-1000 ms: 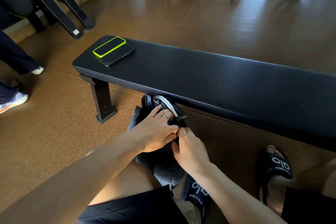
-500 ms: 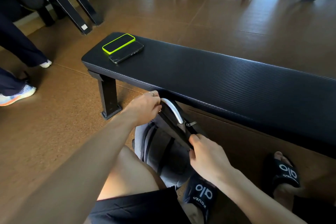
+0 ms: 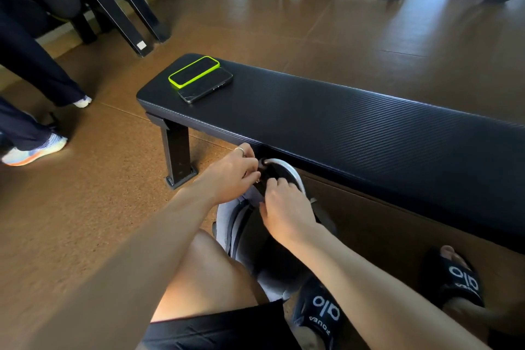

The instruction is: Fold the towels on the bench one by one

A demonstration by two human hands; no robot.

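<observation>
Both pinching at the top of the grey bag [image 3: 241, 224], left hand [image 3: 230, 179] and right hand [image 3: 287, 207], under the bench [image 3: 355, 133] edge just beyond, two phones [image 3: 201, 79] farther off left, no towels showing.

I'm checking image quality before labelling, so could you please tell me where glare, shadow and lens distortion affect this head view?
Head view: bright glare streaks the floor at the upper right; the bench edge bows from wide-angle distortion; the bag under both hands sits in dim shade, its opening hard to read; the two phones are sharp and evenly lit.
</observation>
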